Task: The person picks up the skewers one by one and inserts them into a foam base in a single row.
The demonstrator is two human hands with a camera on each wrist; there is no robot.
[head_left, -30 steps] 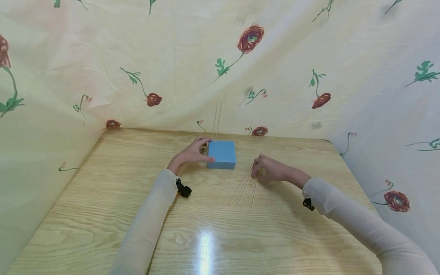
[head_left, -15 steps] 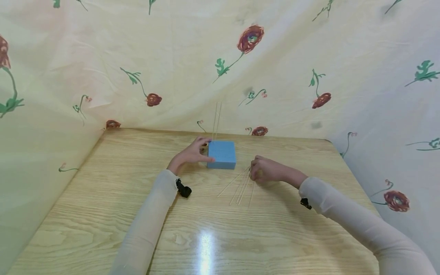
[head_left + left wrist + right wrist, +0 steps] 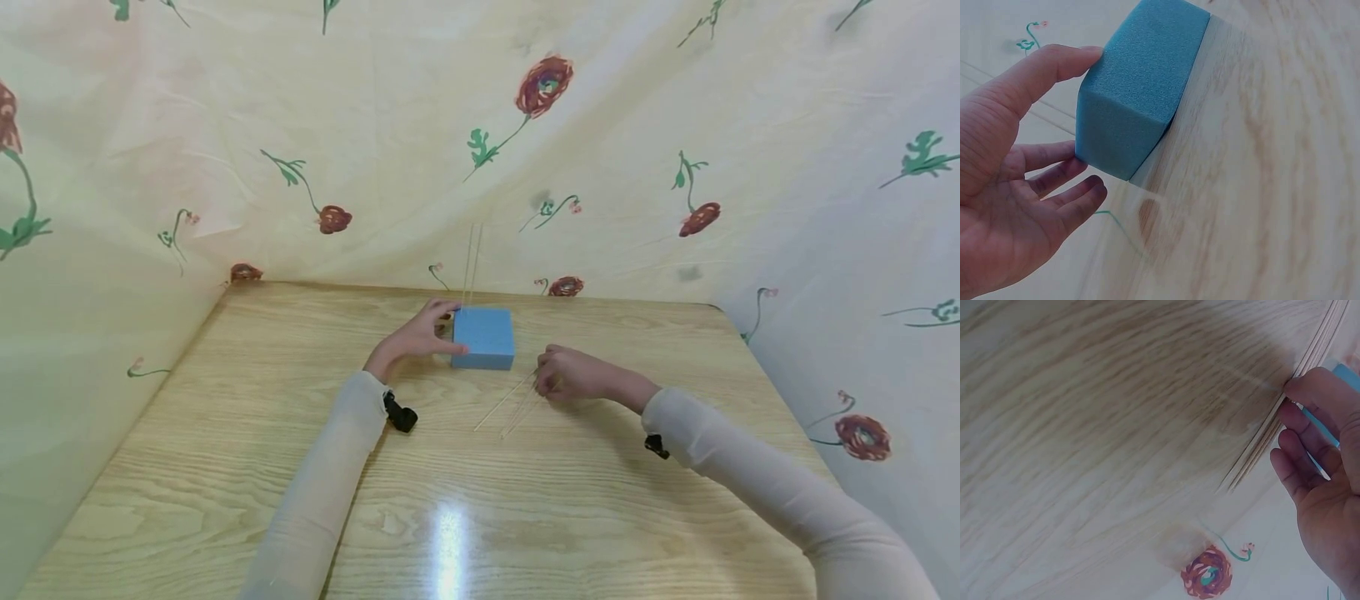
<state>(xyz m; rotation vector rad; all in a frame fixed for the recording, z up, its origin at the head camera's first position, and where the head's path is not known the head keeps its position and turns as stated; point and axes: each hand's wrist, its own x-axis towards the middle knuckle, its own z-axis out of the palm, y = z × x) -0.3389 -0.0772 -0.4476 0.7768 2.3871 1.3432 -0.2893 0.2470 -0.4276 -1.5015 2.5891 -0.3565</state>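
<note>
A blue foam block [image 3: 487, 332] sits on the wooden table, with two thin sticks [image 3: 468, 267] standing up from its back left part. My left hand [image 3: 414, 335] holds the block's left side, thumb on the near edge and fingers at the far one; the left wrist view shows thumb and fingertips against the block [image 3: 1138, 69]. Just right of the block, my right hand [image 3: 576, 373] pinches thin wooden sticks [image 3: 1261, 440] between thumb and index finger, low over the tabletop. Other fingers curl loosely beside them. The sticks' far ends are hidden behind the hand in the head view.
The table [image 3: 337, 517] carries a bright light reflection near its front. A flowered cloth [image 3: 390, 125] hangs behind the table and along both sides. Black wrist cameras [image 3: 401, 413] sit on both cuffs.
My right hand has shifted left and slightly nearer, drawing the fanned sticks closer together; the rightmost stick has moved left into the others. My left hand and the block have stayed put.
</note>
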